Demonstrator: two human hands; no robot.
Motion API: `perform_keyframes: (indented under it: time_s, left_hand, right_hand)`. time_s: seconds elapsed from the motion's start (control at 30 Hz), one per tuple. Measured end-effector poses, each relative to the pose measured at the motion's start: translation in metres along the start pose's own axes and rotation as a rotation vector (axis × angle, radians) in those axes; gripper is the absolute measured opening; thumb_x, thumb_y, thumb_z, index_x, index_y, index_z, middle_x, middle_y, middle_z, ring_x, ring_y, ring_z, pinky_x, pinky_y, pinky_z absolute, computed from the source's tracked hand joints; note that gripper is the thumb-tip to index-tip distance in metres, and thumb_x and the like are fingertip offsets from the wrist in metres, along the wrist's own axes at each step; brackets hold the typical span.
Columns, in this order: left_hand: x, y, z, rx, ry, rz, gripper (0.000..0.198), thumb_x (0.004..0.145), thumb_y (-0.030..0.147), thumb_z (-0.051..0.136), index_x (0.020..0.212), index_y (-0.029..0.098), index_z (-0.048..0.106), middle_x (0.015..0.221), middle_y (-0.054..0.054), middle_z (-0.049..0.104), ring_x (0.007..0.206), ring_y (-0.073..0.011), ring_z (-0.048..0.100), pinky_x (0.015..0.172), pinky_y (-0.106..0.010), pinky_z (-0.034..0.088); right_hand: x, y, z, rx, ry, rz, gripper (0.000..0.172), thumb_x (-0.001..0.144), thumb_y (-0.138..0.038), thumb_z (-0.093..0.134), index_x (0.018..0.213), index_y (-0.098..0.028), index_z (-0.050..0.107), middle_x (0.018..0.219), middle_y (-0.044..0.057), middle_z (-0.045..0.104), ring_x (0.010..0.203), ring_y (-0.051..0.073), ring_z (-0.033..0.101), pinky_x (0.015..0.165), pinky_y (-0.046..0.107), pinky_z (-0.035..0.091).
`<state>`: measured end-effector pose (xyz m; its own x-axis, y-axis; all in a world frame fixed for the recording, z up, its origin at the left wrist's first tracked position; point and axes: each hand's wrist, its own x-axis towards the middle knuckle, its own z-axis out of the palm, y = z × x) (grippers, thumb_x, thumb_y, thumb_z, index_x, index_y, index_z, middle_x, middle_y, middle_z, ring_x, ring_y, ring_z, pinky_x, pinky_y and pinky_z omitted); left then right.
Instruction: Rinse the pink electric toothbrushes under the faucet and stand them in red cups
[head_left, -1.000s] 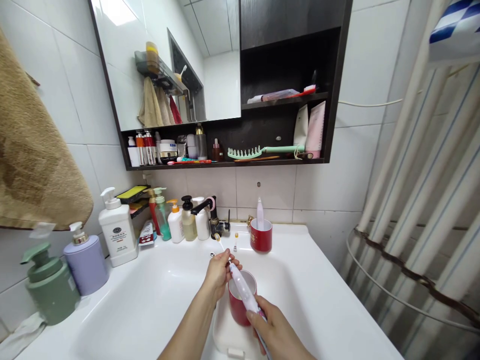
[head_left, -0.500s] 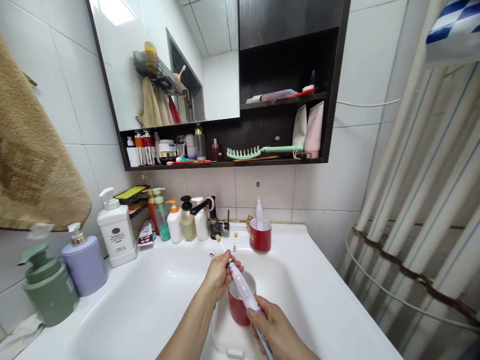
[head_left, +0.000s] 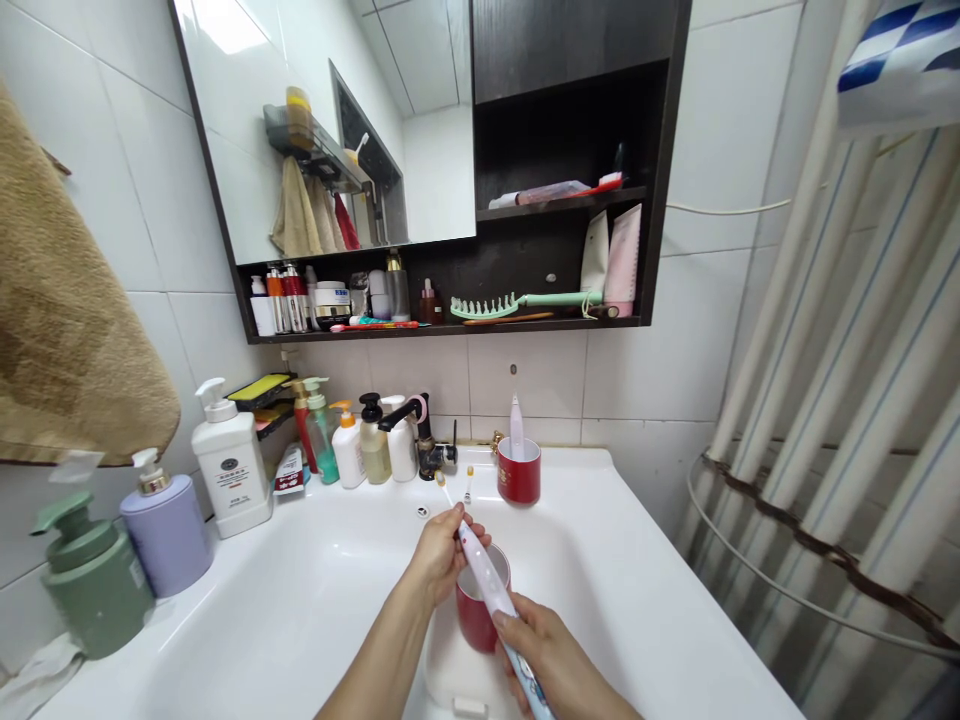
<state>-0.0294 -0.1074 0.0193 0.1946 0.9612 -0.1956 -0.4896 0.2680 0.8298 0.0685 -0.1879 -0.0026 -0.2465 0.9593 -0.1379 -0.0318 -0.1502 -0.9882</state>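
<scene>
My right hand (head_left: 546, 648) is wrapped around the pale pink and white handle of an electric toothbrush (head_left: 486, 578), tilted up to the left over the basin. At its top end, my left hand (head_left: 442, 548) pinches the white brush head (head_left: 444, 487) near the joint, bristle end up; my fingers hide whether the two parts are joined. Behind the handle, a red cup (head_left: 474, 612) with a pale inside stands in the sink. Another small brush head (head_left: 469, 485) lies on the back ledge, beside a second red cup (head_left: 519, 474) holding a pale electric toothbrush handle (head_left: 516, 428).
A black faucet (head_left: 426, 440) rises at the back of the white sink (head_left: 270, 620). Several pump bottles (head_left: 375, 440) line the left ledge. Above hangs a dark mirror cabinet (head_left: 570, 90) with toiletries and a green hairbrush (head_left: 487, 306). Pipes (head_left: 825, 400) run along the right.
The toothbrush handle has rolled slightly in my right hand, showing a red dot and a blue pattern. The brush head has shifted slightly right. The view has moved a little.
</scene>
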Motion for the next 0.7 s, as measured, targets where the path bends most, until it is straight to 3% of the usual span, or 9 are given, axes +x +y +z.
perform_keyframes:
  time_s: [0.07,0.2,0.4,0.57,0.7]
  left_hand:
    - [0.000,0.000,0.001,-0.013,-0.013,0.004,0.019,0.070,0.025,0.044,0.056,0.013,0.042,0.044,-0.001,0.052,0.044,-0.0101,0.053,0.053,-0.023,0.042]
    - [0.000,0.000,0.001,-0.003,-0.032,0.030,0.019,0.070,0.027,0.043,0.057,0.013,0.042,0.046,-0.001,0.052,0.045,-0.0113,0.053,0.052,-0.025,0.042]
    - [-0.001,0.002,0.002,-0.018,-0.041,0.032,0.019,0.069,0.029,0.045,0.057,0.014,0.042,0.045,0.000,0.052,0.045,-0.0110,0.053,0.053,-0.025,0.041]
    - [-0.006,-0.003,0.008,0.023,-0.066,0.047,0.020,0.068,0.030,0.045,0.056,0.014,0.042,0.045,0.000,0.052,0.045,-0.0109,0.052,0.052,-0.024,0.040]
    - [-0.015,-0.007,0.015,0.080,-0.083,0.052,0.019,0.066,0.032,0.046,0.063,0.014,0.046,0.050,0.000,0.053,0.048,-0.0114,0.052,0.052,-0.024,0.039]
  right_hand:
    - [0.001,0.001,0.000,0.006,-0.009,0.011,0.030,0.064,-0.045,0.038,0.071,-0.016,0.040,0.041,-0.008,0.037,0.025,0.003,0.030,0.027,0.016,0.022]
    - [0.002,0.004,-0.002,-0.102,0.104,-0.096,0.036,0.063,-0.040,0.044,0.087,-0.013,0.041,0.039,-0.010,0.034,0.028,0.003,0.030,0.030,0.016,0.023]
    - [0.002,0.005,-0.001,0.047,-0.041,0.004,0.042,0.060,-0.051,0.040,0.081,-0.015,0.040,0.041,-0.009,0.038,0.025,0.003,0.030,0.026,0.016,0.021]
    - [0.003,0.008,0.001,-0.043,0.061,-0.058,0.042,0.064,-0.049,0.039,0.087,-0.014,0.038,0.038,-0.011,0.034,0.025,0.002,0.027,0.028,0.016,0.020]
    - [0.006,0.010,0.002,-0.022,0.053,-0.078,0.040,0.066,-0.050,0.036,0.085,-0.015,0.038,0.041,-0.009,0.038,0.027,0.004,0.032,0.029,0.017,0.024]
